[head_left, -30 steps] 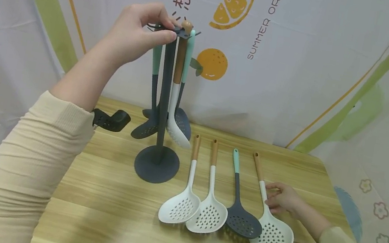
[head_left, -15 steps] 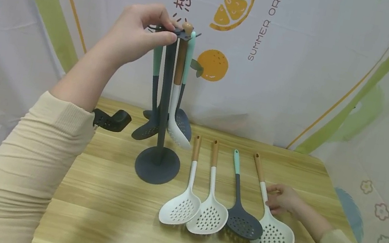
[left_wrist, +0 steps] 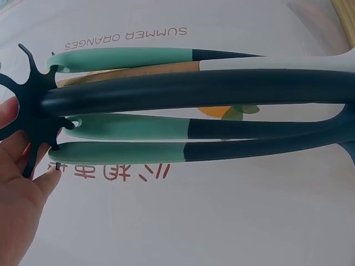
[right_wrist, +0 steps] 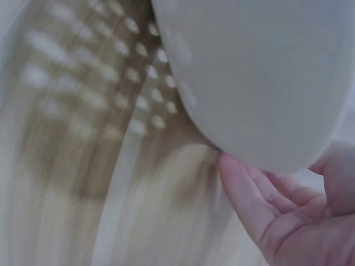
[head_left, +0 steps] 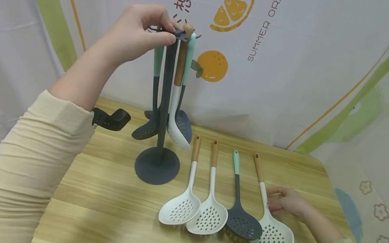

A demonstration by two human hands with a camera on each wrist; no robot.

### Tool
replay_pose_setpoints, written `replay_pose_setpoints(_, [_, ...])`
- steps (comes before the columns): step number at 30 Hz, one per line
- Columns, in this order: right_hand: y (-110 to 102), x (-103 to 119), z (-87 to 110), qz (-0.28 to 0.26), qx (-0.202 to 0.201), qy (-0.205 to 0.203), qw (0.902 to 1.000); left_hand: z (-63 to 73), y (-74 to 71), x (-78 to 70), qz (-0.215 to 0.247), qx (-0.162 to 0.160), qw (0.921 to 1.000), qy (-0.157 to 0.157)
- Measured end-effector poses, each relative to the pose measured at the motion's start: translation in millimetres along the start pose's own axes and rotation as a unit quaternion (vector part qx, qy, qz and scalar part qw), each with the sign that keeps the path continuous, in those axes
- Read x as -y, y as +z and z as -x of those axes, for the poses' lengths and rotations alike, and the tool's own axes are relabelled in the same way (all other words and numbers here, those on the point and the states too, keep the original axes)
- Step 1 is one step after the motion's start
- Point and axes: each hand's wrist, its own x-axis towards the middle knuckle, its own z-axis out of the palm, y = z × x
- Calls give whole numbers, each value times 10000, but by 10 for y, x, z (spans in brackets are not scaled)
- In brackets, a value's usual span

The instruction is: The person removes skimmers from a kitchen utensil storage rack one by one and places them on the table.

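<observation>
My left hand [head_left: 144, 30] pinches the hooked top plate of a dark utensil stand [head_left: 157, 167], upright on the table. Three mint-handled utensils and a white skimmer with a wooden handle [head_left: 181, 65] hang from its hooks. To the stand's right lie a white skimmer [head_left: 181, 206], a second white skimmer [head_left: 206, 217], a dark skimmer with a mint handle [head_left: 242, 223] and a rightmost white skimmer [head_left: 273, 237]. At that last one's neck are the loosely bent fingertips of my right hand [head_left: 289, 201]. The right wrist view shows its bowl hiding part of the fingers.
The wooden table [head_left: 97, 208] ends at a white printed curtain [head_left: 282, 89] behind, and another curtain side stands at the right. The heads of the lying skimmers partly overlap one another.
My right hand and forearm have shifted slightly right and toward me, while the rightmost skimmer stays put. My left hand keeps its place on the stand.
</observation>
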Motion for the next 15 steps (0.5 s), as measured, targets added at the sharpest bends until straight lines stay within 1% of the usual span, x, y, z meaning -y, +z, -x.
replay_pose_setpoints(3, [-17,5,29,0,1,-52,10000,1,2,-11,-17,25,10000,7])
replay_pose_setpoints(6, [-41,49,74,56,-39,-190,9998,8,2,-19,-72,58,10000,-26])
replay_pose_setpoints(9, [-75,135,120,113,-85,-443,9989,19,-1,-26,-160,65,9998,-117])
replay_pose_setpoints(12, [-108,232,155,63,-156,-656,9977,35,0,-34,-245,7,9995,-222])
replay_pose_setpoints(15, [-128,309,185,31,-314,-765,9966,54,4,-48,-378,-69,9987,-331])
